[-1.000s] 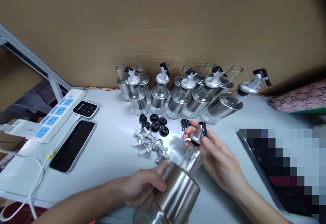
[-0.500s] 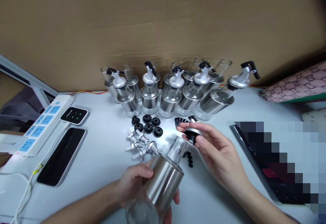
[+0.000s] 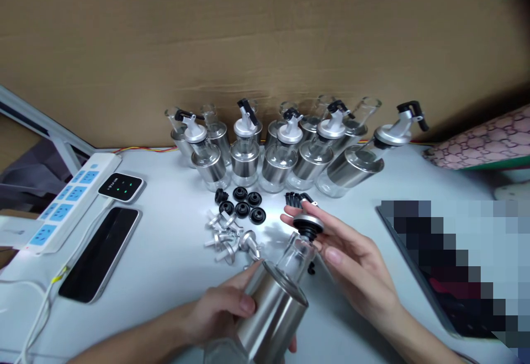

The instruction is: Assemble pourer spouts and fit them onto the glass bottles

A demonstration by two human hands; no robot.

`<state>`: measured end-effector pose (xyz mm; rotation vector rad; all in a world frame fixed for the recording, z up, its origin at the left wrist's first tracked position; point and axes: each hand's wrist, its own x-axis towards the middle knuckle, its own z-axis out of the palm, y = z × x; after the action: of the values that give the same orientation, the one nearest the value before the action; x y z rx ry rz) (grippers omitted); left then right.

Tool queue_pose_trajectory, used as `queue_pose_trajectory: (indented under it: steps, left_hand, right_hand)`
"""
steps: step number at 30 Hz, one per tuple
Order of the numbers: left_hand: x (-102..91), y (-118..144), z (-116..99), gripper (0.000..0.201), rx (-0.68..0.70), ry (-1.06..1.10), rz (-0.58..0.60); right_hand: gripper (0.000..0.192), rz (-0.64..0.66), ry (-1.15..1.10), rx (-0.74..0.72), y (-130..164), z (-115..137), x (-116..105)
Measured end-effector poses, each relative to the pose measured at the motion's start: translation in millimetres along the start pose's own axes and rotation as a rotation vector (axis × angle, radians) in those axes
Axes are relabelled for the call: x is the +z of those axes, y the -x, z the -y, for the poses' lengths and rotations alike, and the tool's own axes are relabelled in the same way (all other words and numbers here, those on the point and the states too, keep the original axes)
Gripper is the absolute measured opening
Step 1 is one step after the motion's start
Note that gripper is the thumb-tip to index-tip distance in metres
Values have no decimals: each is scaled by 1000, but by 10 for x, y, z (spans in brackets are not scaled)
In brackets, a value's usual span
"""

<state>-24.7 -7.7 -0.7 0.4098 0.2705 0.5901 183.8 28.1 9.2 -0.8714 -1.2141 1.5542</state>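
My left hand (image 3: 232,309) is wrapped round a glass bottle with a steel sleeve (image 3: 271,311), tilted with its neck up and to the right. In my right hand (image 3: 356,264) is a pour spout (image 3: 308,223) with a silver collar and black ribbed stopper. The stopper's lower end is at the bottle's mouth; whether it has entered the neck I cannot tell. Beyond the hands lie several black rubber stoppers (image 3: 242,209), several silver spout parts (image 3: 226,237) and a row of small black levers (image 3: 292,199). Small black pieces (image 3: 311,268) are partly hidden by my right hand.
Several bottles with spouts (image 3: 244,159) stand in a row at the back, with spoutless bottles (image 3: 215,129) behind them against cardboard (image 3: 265,38). Left are a power strip (image 3: 74,198), a small device (image 3: 122,187) and a phone (image 3: 101,253). A dark-edged tablet (image 3: 408,264) lies right.
The spout in my right hand has moved down onto the bottle's mouth, its stopper now lined up with the neck. The bottle has shifted slightly right and down with my left hand.
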Motion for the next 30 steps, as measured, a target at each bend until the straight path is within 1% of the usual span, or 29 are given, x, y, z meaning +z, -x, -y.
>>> queue_pose_trajectory:
  steps: [3, 6, 8, 10, 18, 24, 27, 30]
  left_hand:
    - [-3, 3, 6, 51, 15, 8, -8]
    - [-30, 33, 11, 56, 2, -14, -31]
    - [-49, 59, 11, 59, -23, -31, -45]
    - [-57, 80, 9, 60, -49, -47, -58]
    - [7, 91, -4, 52, -52, -114, -142]
    - [68, 84, 11, 53, -53, -89, -192]
    - [93, 67, 17, 53, -48, -75, -187]
    - [104, 61, -1, 51, -48, -63, -155]
  right_hand:
    - [51, 33, 81, -62, 22, 19, 19]
    - [60, 66, 178, -125, 21, 20, 42]
    - [66, 78, 200, -142, 8, 13, 61]
    - [68, 69, 199, -136, -10, 6, 82]
    - [59, -1, 204, -91, -52, 35, 110]
    - [46, 43, 252, -118, -75, 20, 86]
    - [41, 30, 259, -115, -99, 24, 87]
    - [41, 14, 334, -194, -99, 49, 92]
